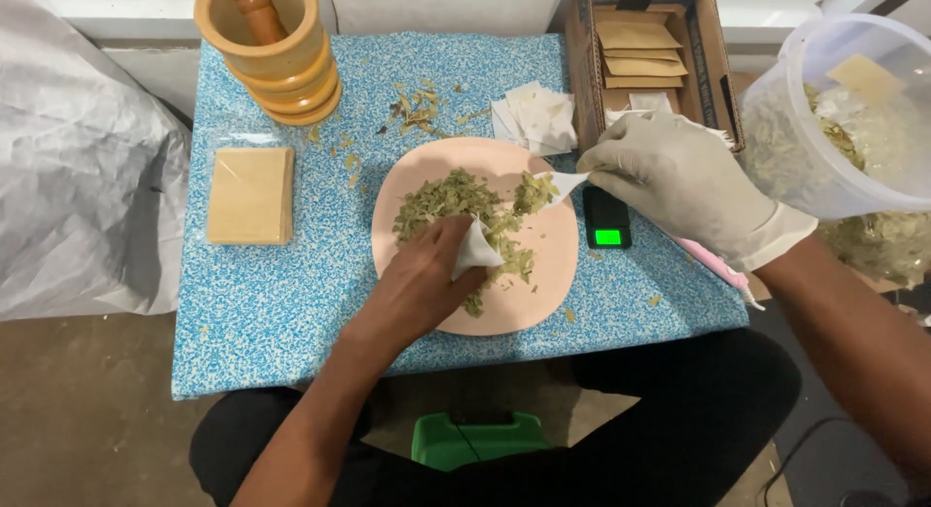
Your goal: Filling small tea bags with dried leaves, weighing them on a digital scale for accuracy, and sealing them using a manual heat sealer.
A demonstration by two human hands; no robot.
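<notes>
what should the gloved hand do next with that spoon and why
Probably tip the white spoon toward the small white bag in the left hand. The right hand holds it loaded with dried leaves over the pink plate, apart from the bag.

One plate [543,284], one mortar [272,56], one pestle [257,8], one box [587,61], one tub [853,168].

the bare left hand [422,279] is pinching a small white bag [474,249] over the pink plate [553,265] of dried leaves [448,199], while the gloved right hand [679,182] is holding a white spoon [561,186] carrying leaves.
</notes>
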